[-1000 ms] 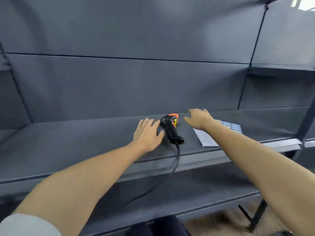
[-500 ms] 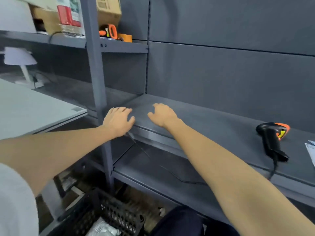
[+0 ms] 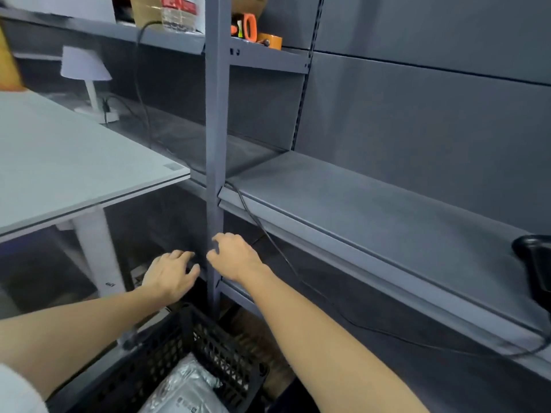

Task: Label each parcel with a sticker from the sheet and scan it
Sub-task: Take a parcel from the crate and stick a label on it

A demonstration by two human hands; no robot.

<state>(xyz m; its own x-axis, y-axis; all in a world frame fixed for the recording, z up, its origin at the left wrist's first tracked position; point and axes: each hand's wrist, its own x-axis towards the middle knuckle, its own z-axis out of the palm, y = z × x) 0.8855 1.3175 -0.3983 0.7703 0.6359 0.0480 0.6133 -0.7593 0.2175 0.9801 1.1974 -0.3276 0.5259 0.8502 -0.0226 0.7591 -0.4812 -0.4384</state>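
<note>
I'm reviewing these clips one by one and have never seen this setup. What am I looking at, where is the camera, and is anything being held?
No machine here: a person wears one wide-angle camera on the head, looking forward and down at two bare arms. The left hand and right hand reach toward the grey metal shelf post; neither holds anything, so there is no grip. Below sits a black plastic lattice crate holding a silvery plastic-wrapped parcel. The black handheld scanner lies on the grey metal shelf at the right edge. A white tabletop stands to the left.

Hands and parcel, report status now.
Left hand and right hand empty, above the crate. Grey parcel untouched inside. Shelf post between hands.
</note>
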